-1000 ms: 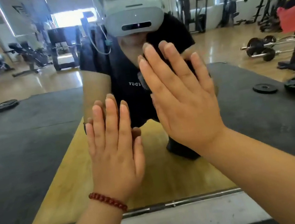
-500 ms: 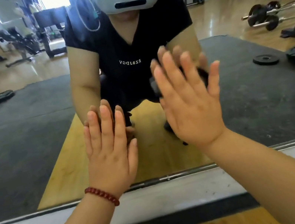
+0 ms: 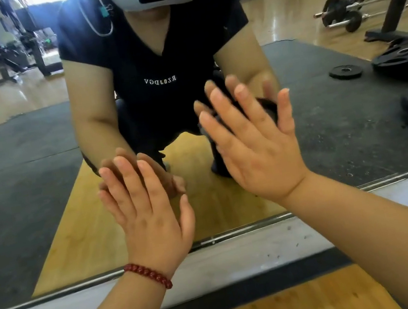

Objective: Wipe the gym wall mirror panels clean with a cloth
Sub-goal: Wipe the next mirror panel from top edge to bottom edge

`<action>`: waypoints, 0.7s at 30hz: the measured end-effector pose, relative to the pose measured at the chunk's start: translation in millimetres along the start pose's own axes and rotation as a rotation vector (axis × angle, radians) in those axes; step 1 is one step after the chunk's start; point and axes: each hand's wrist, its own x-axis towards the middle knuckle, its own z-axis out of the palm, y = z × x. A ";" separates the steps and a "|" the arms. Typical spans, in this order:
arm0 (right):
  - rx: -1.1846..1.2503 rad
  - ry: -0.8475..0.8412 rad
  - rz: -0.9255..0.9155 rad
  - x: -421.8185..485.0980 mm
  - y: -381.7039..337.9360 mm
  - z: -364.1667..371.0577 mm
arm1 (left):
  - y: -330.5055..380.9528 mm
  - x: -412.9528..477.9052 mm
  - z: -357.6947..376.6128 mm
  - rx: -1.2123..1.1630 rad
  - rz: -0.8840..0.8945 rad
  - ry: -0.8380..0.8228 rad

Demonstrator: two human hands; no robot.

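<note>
Glass mirror (image 3: 38, 168), left hand (image 3: 151, 217), right hand (image 3: 256, 151), fingers straight, holding nothing

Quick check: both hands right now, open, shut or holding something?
Left hand: open, fingers straight, holding nothing, raised at the mirror.
Right hand: open, fingers spread, no cloth in it.

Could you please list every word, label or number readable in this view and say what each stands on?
"VGOLOZR", roughly, in mirrored white letters: on the chest of the black T-shirt reflected in the mirror; reversed and too blurred to be sure of.
Nothing else is readable; the weight plates show no legible markings.
</note>
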 end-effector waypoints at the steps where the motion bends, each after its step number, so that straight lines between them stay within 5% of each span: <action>1: -0.011 -0.031 -0.064 -15.5 -4.3 1.9 | 4.0 0.2 -0.4 -0.010 -0.013 -0.009; 5: -0.084 -0.336 -0.508 -99.2 -3.5 -1.3 | 16.7 1.5 -1.2 -0.013 -0.055 -0.024; 7: -0.077 -0.383 -0.581 -103.5 7.5 -6.2 | 18.8 1.6 -1.9 -0.031 -0.064 -0.018; 12: 0.003 -0.057 0.004 -15.3 46.3 -9.7 | 30.2 7.6 0.9 -0.058 0.008 -0.018; 14: 0.026 -0.046 0.071 -13.3 58.2 -12.9 | 39.4 10.5 4.3 -0.070 -0.021 0.009; 21: -0.052 -0.397 -0.491 -134.5 53.9 -13.1 | 54.8 15.8 15.0 -0.076 -0.080 0.038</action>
